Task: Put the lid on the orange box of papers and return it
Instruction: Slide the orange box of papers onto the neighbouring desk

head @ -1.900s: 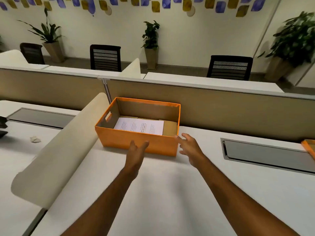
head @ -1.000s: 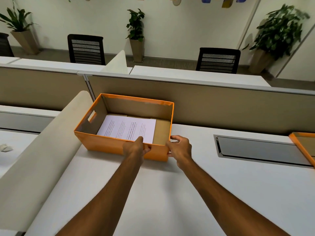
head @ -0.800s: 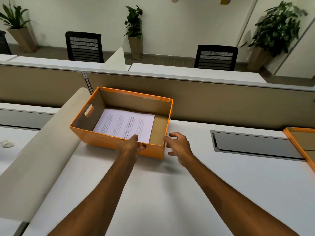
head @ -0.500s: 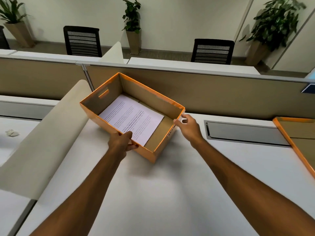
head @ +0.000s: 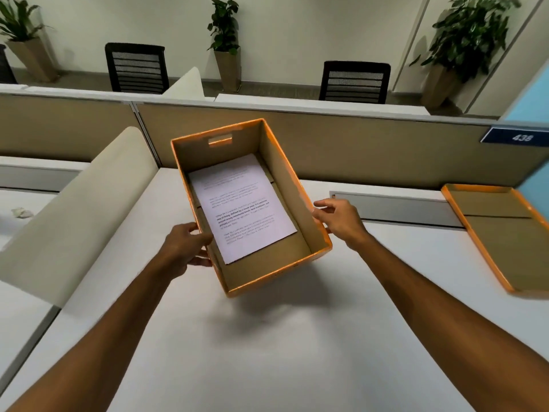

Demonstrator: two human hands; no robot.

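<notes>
The orange box [head: 287,185] sits lidless on the white desk [head: 267,352], its long side pointing away from me. A printed white sheet [head: 243,206] lies on its cardboard floor. My left hand [head: 185,248] grips the left wall near the front, thumb over the rim. My right hand [head: 340,223] is at the outside of the right wall, fingers apart, fingertips touching or almost touching it. The orange lid [head: 505,233] lies upside down on the desk at the far right, apart from the box.
A cream curved divider [head: 80,215] slopes along the desk's left side. A tan partition [head: 371,144] with a blue 438 sign [head: 520,138] closes the back. A grey cable cover [head: 395,206] lies behind my right hand. A crumpled paper [head: 20,212] is on the left desk.
The box has been turned from sideways to lengthwise and drawn nearer to me. My left hand kept its grip on the wall; my right hand loosened from the corner to the right side.
</notes>
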